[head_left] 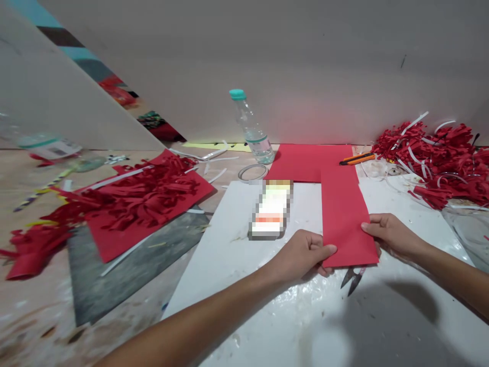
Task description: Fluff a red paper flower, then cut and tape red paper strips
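A red paper strip [346, 219], long and rectangular, is held between both hands above the white board [214, 285]. My left hand [311, 252] pinches its lower left edge, thumb on top. At the right edge my right hand [382, 232] grips it the same way, some fingers hidden behind. Below the strip, scissor blades [352, 280] poke out; their handles are mostly covered. Behind it lies a larger red sheet [301, 160] with an orange cutter knife [357, 159] on its right part.
A clear bottle [254, 132] stands by a tape ring [252, 172] and a blurred-out phone-like object [271, 209]. Fringed red paper scraps [153, 193] lie on a red sheet over a grey slab [133, 275] at left. More red fringes [439, 158] pile up at right, before the wall.
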{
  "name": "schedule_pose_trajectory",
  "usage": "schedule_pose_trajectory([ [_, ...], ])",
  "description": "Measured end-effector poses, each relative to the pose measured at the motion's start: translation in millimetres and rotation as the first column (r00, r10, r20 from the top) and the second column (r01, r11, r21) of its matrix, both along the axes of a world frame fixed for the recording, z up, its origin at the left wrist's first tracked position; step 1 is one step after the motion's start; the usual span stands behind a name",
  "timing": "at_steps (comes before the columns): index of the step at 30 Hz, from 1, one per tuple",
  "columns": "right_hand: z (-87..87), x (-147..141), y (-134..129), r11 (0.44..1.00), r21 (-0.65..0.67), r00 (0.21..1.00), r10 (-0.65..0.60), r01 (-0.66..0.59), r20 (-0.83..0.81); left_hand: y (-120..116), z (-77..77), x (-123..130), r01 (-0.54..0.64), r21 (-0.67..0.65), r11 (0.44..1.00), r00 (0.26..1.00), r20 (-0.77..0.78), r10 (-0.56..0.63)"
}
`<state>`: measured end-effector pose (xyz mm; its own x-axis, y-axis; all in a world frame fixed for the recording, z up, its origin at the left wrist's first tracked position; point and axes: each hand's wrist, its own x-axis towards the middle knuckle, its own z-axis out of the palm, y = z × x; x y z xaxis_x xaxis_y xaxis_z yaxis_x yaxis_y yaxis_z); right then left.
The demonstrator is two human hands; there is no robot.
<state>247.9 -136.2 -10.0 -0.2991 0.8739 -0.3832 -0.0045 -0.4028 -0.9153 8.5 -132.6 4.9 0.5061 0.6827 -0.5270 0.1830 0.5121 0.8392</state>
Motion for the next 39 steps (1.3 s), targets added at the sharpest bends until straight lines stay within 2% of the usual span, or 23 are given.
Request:
schedule_pose_trajectory([
  [4,-6.0,-1.1,5.1,0.998,0.017,0.995,-0.057,0.056,0.083,0.3,0.0,0.2,0.009,-0.011,1.000,0.997,0.077,-0.009],
  [7,-13.0,-0.8,7.6,0.999,0.019,0.994,-0.048,0.047,0.101,9.4,-3.2,-1.2,0.013,-0.079,0.997,0.989,0.145,-0.002],
  [10,-15.8,-1.4,12.3,0.999,0.040,0.998,-0.017,0.014,0.059,25.7,-6.2,0.2,-0.071,-0.169,0.983,0.974,0.200,0.104],
  [15,-10.6,-3.2,28.2,0.999,0.047,0.999,-0.014,0.013,0.031,45.7,-6.8,7.4,-0.170,-0.160,0.972,0.964,0.176,0.198],
  [23,-12.2,-8.4,43.4,0.988,0.070,0.990,-0.135,0.138,-0.036,49.1,-10.8,3.8,-0.080,-0.165,0.983,0.967,0.227,0.117],
  [29,-6.6,-9.1,36.2,0.999,0.037,1.000,-0.016,0.017,-0.017,51.4,-12.5,4.8,-0.220,-0.122,0.968,0.944,0.223,0.242],
  [34,-2.9,-10.0,39.1,0.995,0.024,0.995,-0.101,0.101,-0.007,49.3,-16.2,3.5,-0.117,-0.104,0.988,0.944,0.298,0.143],
  [39,-4.8,-11.7,42.0,0.984,0.045,0.985,-0.170,0.171,-0.037,48.9,-17.0,-1.1,0.007,-0.057,0.998,0.957,0.292,0.010],
])
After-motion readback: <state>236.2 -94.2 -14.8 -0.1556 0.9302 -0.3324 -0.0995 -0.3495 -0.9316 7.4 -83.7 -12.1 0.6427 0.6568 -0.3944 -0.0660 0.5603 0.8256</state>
